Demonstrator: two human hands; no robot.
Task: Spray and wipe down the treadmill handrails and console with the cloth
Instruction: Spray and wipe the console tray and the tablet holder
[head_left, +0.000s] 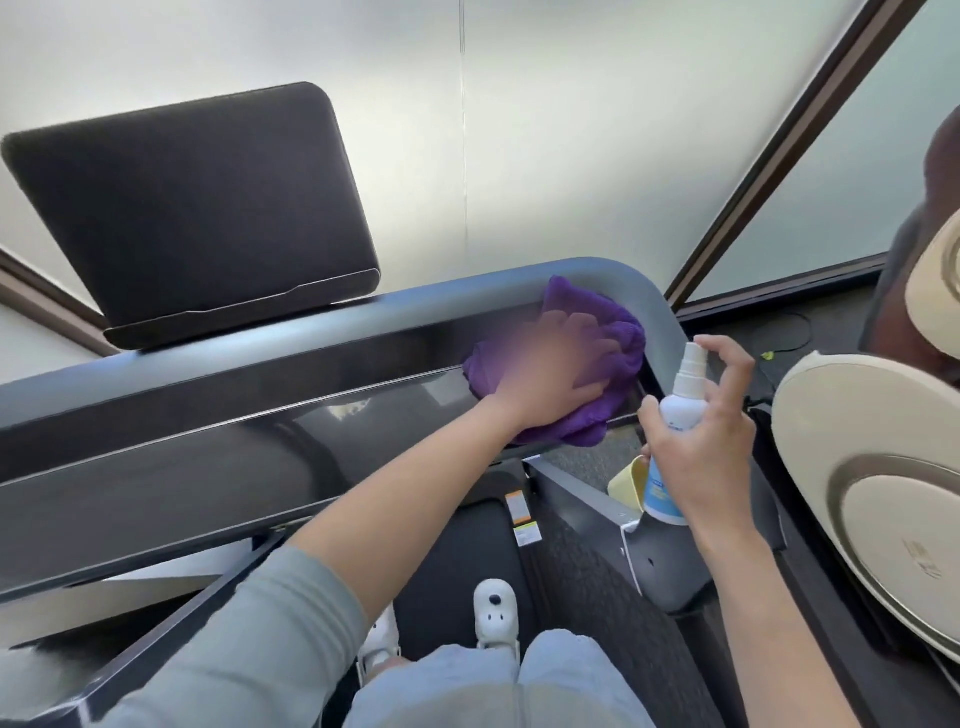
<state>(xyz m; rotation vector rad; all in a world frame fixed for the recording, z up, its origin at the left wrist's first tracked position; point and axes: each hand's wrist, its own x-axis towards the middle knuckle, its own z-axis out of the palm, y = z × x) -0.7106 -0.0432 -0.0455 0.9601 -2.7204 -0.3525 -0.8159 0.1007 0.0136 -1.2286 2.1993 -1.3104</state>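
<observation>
From the head view, the left hand lies flat on the purple cloth, fingers spread and blurred, pressing it against the right end of the dark glossy console of the treadmill. The cloth is bunched under and beyond the hand, spilling out toward the rounded corner of the grey handrail that curves round there. The console runs as a long band from lower left up to the right, with the dark screen standing tilted above its left part.

Just to the right of the cloth, apart from it, the right hand has its fingers wrapped round a white spray bottle with a blue lower half. The bottle stands nearly upright, leaning slightly, its nozzle at the top and its base low by the right side rail; the forefinger arches over the spray head. A small yellow thing shows just behind the bottle's base.

Below, two white shoes stand on the black belt.
</observation>
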